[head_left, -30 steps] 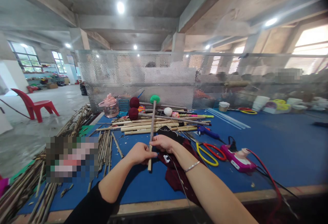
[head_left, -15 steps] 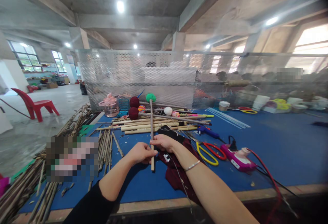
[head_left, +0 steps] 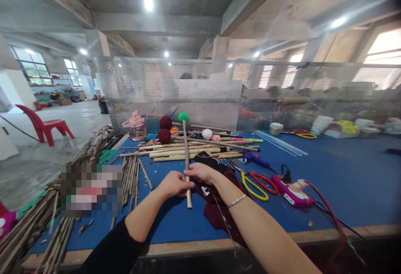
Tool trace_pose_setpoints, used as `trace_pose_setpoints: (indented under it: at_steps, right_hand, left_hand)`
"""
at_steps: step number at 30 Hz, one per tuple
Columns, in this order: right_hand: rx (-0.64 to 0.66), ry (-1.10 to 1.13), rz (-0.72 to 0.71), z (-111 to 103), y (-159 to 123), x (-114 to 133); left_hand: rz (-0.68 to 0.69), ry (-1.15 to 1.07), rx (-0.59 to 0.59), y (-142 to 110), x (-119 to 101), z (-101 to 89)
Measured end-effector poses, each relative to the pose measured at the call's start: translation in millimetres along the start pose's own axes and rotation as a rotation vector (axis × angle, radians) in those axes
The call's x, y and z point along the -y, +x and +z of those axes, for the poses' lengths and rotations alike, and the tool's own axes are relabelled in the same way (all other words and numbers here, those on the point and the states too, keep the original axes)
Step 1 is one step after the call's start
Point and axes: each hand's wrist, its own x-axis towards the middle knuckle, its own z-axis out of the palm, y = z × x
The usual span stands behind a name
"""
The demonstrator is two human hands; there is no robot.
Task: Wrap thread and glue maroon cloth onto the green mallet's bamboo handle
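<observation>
A long wooden stick (head_left: 186, 148) with a round green head (head_left: 184, 117) stands tilted slightly away from me, its bare lower end over the blue tabletop. Low on the shaft, my left hand (head_left: 174, 185) is closed on it with thumb and fingers. Just above, my right hand (head_left: 201, 173) pinches the same stick. Under my right wrist lies a dark red and black cloth (head_left: 216, 213). Behind the stick lie several wooden sticks (head_left: 175, 153), two dark red balls (head_left: 165, 136) and a white ball (head_left: 207, 134).
Scissors (head_left: 255, 186) with yellow and red handles and a purple power strip (head_left: 291, 194) with cords lie to the right. A blue glue gun (head_left: 255, 160) is behind them. Thin twigs (head_left: 131, 178) spread at the left. A perforated metal screen (head_left: 140, 82) borders the back.
Both hands keep hold of the stick, whose pose is nearly the same. The whole view has shifted slightly.
</observation>
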Motion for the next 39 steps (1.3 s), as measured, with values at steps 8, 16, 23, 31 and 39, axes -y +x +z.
trace_pose_setpoints:
  at_steps: [8,16,23,31,39]
  right_hand:
    - [0.114,0.124,-0.002,-3.6,-5.7,4.6]
    - [0.051,0.107,0.002,-3.3,-2.6,1.4]
    - [0.176,0.179,-0.017,-7.2,-9.1,5.5]
    - [0.113,0.143,-0.025,-5.0,-5.6,3.7]
    - [0.110,0.154,-0.017,-4.6,-10.6,8.7]
  left_hand:
    - [-0.132,-0.345,0.204,-8.9,-10.9,0.8]
    - [-0.031,-0.094,0.143,-1.5,0.8,-3.1]
    - [-0.083,-0.292,0.203,-8.5,-10.6,-0.9]
    - [-0.070,-0.216,0.155,-4.3,-3.0,-1.6]
    - [-0.106,-0.361,0.256,-9.4,-13.8,-5.1]
